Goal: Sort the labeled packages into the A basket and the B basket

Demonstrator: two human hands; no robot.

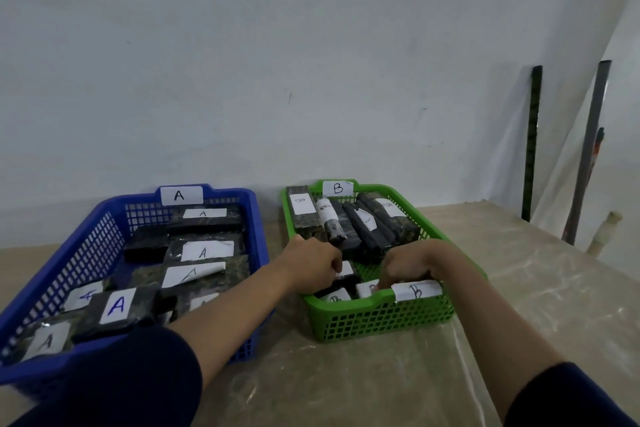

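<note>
The blue A basket (pixel 86 246) stands on the left and holds several dark packages with white A labels (pixel 207 250). To its right, the green B basket (pixel 381 319) holds several dark packages with B labels (pixel 303 211). Both my hands reach into the near end of the green basket. My left hand (pixel 311 263) has its fingers curled around a dark package with a white label (pixel 346 272). My right hand (pixel 408 263) has its fingertips pressed down on a white-labelled B package (pixel 369 288) by the near rim; whether it grips it is hidden.
Both baskets sit on a beige marbled table (pixel 381 385) pushed against a pale wall. Dark bars (pixel 531 142) and a metal strip (pixel 588 149) lean against the wall at the far right. A narrow gap separates the two baskets.
</note>
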